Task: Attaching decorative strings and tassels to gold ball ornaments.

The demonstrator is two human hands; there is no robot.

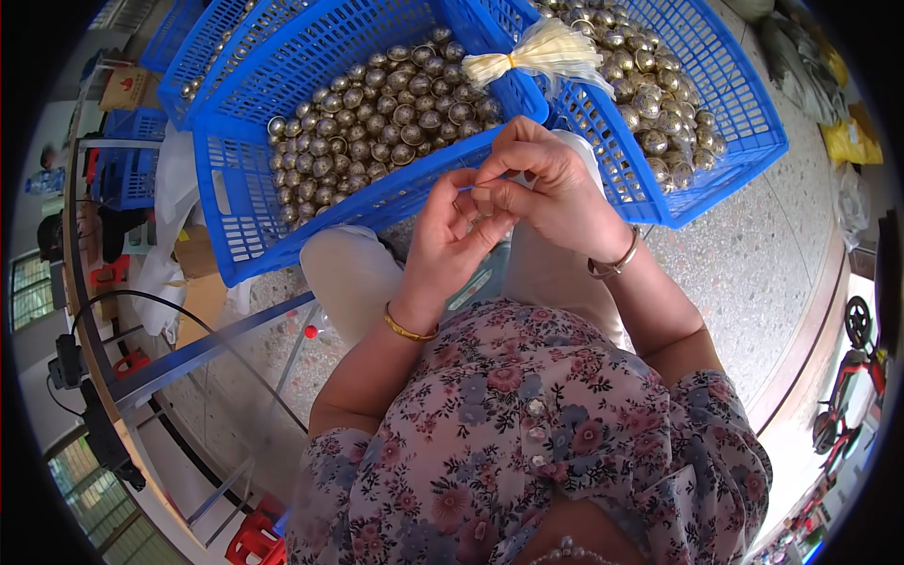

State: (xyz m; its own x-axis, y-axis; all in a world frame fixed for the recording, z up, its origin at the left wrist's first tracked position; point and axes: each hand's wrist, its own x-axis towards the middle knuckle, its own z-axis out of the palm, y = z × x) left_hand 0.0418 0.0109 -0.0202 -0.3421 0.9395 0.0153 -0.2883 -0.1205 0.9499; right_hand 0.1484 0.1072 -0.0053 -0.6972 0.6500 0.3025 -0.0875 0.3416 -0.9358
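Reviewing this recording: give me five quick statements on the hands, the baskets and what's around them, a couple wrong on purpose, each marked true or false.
1. The left hand and right hand are close together, fingers bent. True.
2. The left wrist wears a yellow bracelet. True.
3. The right wrist is bare. False: it wears a bangle.
4. The two nearest blue baskets both hold round metallic pieces. True.
5. The pale bundle is untied. False: a yellow band binds the pale bundle.
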